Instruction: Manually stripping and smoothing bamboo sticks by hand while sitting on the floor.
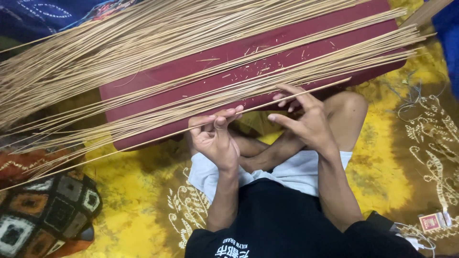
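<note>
A long thin pale stick point(143, 142) runs from lower left to upper right across my lap. My left hand point(216, 138) pinches it near the middle, fingers curled round it. My right hand point(306, 119) holds the same stick further toward its upper right end, thumb and fingers closed on it. Behind both hands a large spread of several similar thin sticks point(143, 52) lies fanned over a dark red cushion point(267, 52).
I sit cross-legged on a yellow patterned cloth point(138, 205), with one bare knee point(351, 107) at the right. A patchwork pillow point(45, 215) lies at the lower left. A small red box point(432, 221) and a white cable point(416, 236) lie at the lower right.
</note>
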